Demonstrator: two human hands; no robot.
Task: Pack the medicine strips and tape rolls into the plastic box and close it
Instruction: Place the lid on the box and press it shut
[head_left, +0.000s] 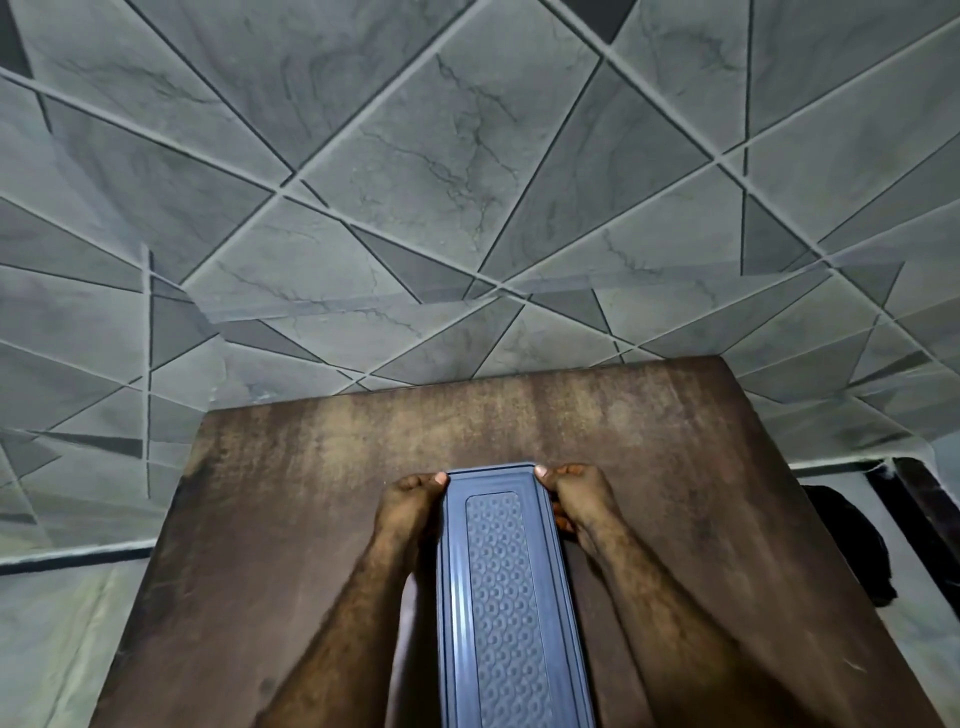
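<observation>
A long blue-grey plastic box (501, 597) lies lengthwise on the brown table, its patterned lid on top and flush with the rim. My left hand (410, 501) grips the box's far left corner, thumb pressed on the lid edge. My right hand (574, 496) grips the far right corner the same way, fingers curled down the side. Both forearms run along the box's long sides. No medicine strips or tape rolls show anywhere; the lid hides the inside of the box.
The brown wooden table (311, 493) ends at a far edge just beyond the box. Behind it is a grey tiled wall (467, 182). A dark object (847, 545) sits off the table's right side.
</observation>
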